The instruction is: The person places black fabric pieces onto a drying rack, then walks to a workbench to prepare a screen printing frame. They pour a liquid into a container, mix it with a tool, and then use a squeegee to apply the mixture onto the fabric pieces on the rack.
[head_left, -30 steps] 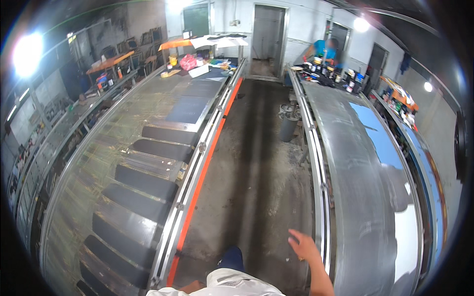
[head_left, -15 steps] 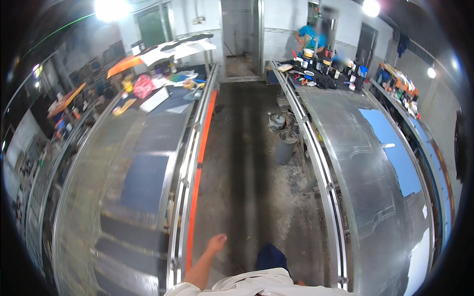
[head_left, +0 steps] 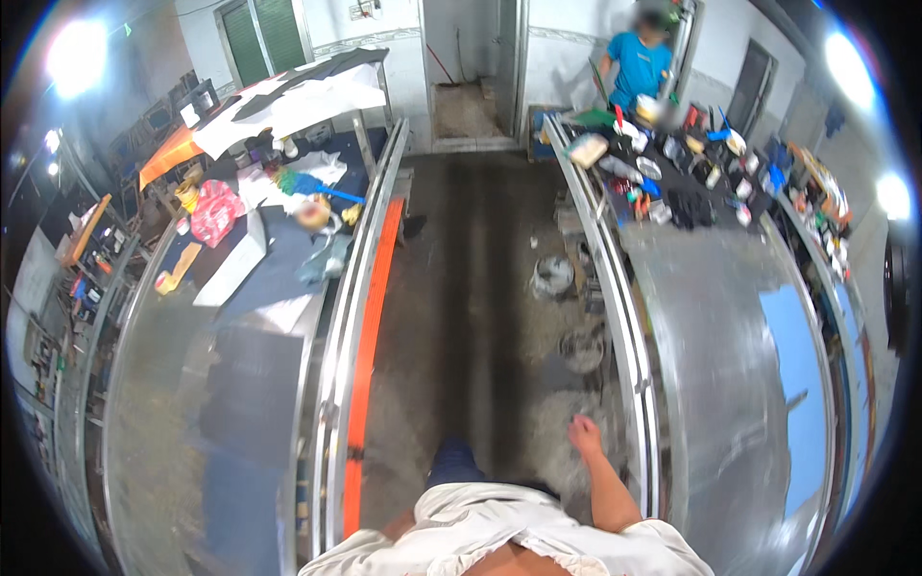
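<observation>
My right hand (head_left: 583, 434) hangs in front of me over the floor of the aisle, just left of the right table's metal rail (head_left: 645, 403). Its fingers look loosely curled, and nothing shows in them. Of my left arm only a bit of skin (head_left: 401, 523) is seen by the shirt, near the orange strip (head_left: 367, 374) along the left table. The left hand itself is hidden. A dark trouser leg (head_left: 451, 463) is stretched forward below my pale shirt (head_left: 480, 509).
Long tables (head_left: 154, 403) (head_left: 715, 384) flank the aisle. Buckets (head_left: 554, 276) (head_left: 582, 351) stand beside the right one. Bottles and tools clutter its far end, where a person in a blue shirt (head_left: 638, 72) stands. A doorway (head_left: 471, 77) is straight ahead.
I have moved forward along the aisle, so the doorway, buckets and cluttered table ends look nearer. My left hand has swung back out of sight; my right hand has come forward.
</observation>
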Action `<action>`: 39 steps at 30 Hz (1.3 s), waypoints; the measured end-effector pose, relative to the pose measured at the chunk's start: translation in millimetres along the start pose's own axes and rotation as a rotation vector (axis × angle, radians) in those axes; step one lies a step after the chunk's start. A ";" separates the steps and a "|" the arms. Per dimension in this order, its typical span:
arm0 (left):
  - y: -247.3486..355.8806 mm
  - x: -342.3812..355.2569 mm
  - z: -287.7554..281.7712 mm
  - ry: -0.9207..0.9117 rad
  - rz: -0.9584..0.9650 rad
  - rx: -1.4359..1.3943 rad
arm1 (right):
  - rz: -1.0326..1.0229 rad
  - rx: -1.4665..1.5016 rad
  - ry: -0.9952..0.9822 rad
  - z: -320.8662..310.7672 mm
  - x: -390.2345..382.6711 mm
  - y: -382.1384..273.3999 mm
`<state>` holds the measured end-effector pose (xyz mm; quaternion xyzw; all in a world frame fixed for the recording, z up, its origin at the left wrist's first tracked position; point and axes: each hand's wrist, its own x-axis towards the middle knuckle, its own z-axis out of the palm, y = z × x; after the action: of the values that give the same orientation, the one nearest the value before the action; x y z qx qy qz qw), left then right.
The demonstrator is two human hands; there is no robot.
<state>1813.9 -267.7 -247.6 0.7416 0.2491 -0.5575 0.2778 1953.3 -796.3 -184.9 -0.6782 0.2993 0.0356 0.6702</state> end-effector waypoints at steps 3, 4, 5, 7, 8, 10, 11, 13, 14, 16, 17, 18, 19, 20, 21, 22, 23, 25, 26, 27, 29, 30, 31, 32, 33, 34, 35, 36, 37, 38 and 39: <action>73.9 42.7 -71.0 0.022 0.001 -0.088 | -0.405 -0.122 -0.165 108.1 146.2 -246.8; 106.0 74.1 -106.6 0.042 0.029 -0.102 | -0.426 -0.154 -0.188 139.6 199.7 -270.1; 132.2 84.6 -136.2 0.061 0.034 -0.136 | -0.444 -0.180 -0.243 173.8 243.4 -291.5; 211.8 118.1 -211.3 0.093 0.125 -0.096 | -0.425 -0.093 -0.332 199.6 343.0 -292.1; 249.2 134.2 -240.0 0.110 0.205 -0.045 | -0.372 0.000 -0.413 201.0 377.7 -273.8; 321.2 171.0 -322.9 0.264 0.472 0.108 | -0.116 -0.402 -0.355 224.5 419.0 -244.5; 372.7 182.8 -367.2 0.353 0.643 0.191 | -0.121 -0.592 -0.379 210.8 439.1 -218.1; 489.0 204.9 -450.1 0.530 0.888 0.174 | -0.147 -0.723 -0.355 172.9 461.3 -164.7; 538.9 197.0 -508.1 0.620 0.876 0.110 | -0.208 -1.171 -0.469 189.5 467.2 -173.9; 649.4 161.6 -598.7 0.678 0.951 -0.128 | -0.183 -1.610 -0.623 190.1 465.5 -188.3; 689.6 156.7 -636.4 0.768 0.993 -0.211 | 0.024 -1.404 -0.560 194.9 472.6 -202.5; 739.7 149.8 -669.5 0.752 1.017 -0.241 | 0.186 -1.236 -0.453 195.2 481.7 -208.4; 787.3 142.9 -692.3 0.733 1.039 -0.280 | 0.284 -1.131 -0.375 196.8 494.4 -221.1; 812.3 154.2 -702.6 0.675 1.020 -0.369 | 0.336 -1.074 -0.353 204.5 511.7 -239.1; 821.9 201.9 -724.5 0.661 0.998 -0.462 | 0.337 -1.043 -0.360 225.7 551.0 -249.5; 855.7 222.7 -760.0 0.653 1.033 -0.555 | 0.280 -1.018 -0.335 243.5 604.1 -269.4; 903.7 214.8 -771.6 0.467 0.809 -0.284 | 0.320 -0.979 -0.268 242.2 632.4 -281.0; 911.5 269.2 -797.0 0.355 0.639 -0.222 | 0.280 -0.952 -0.292 275.0 712.3 -322.2; 917.5 284.6 -805.8 0.377 0.668 -0.051 | 0.263 -0.949 -0.291 285.3 748.4 -343.8; 926.6 299.7 -821.1 0.413 0.705 0.120 | 0.256 -0.912 -0.280 304.9 791.1 -365.6; 966.1 303.5 -833.9 0.349 0.492 0.180 | 0.423 -0.683 -0.165 333.3 867.1 -432.1; 980.5 305.1 -849.3 0.267 0.480 0.065 | 0.599 -0.464 -0.018 356.8 913.1 -477.4; 1002.9 302.4 -871.8 0.188 0.481 -0.046 | 0.618 -0.374 0.060 382.3 951.2 -523.2; 1031.0 299.2 -894.6 0.119 0.496 -0.161 | 0.337 -0.373 -0.013 394.9 1003.4 -558.0; 1048.4 309.3 -908.4 0.206 0.537 -0.199 | 0.060 -0.364 -0.091 406.7 1057.7 -586.2; 1074.0 318.7 -928.6 0.299 0.585 -0.233 | -0.225 -0.332 -0.183 431.6 1114.5 -614.3; 1082.5 329.3 -950.2 0.414 0.597 -0.273 | -0.198 -0.293 -0.164 473.8 1148.6 -648.1; 1082.7 351.3 -963.8 0.445 0.546 -0.259 | -0.164 -0.267 -0.171 520.6 1170.0 -696.4; 1086.9 383.8 -976.4 0.469 0.506 -0.247 | -0.136 -0.246 -0.168 571.3 1191.2 -737.1; 1106.0 414.5 -1005.4 0.487 0.501 -0.208 | -0.136 -0.213 -0.230 607.0 1230.3 -750.7; 1116.1 438.7 -1023.3 0.561 0.547 -0.218 | -0.121 -0.200 -0.293 625.8 1267.1 -755.4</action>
<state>3388.0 -341.0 -292.0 0.8701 0.1665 -0.2092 0.4142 3553.7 -726.7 -145.9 -0.7459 0.1522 0.1231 0.6366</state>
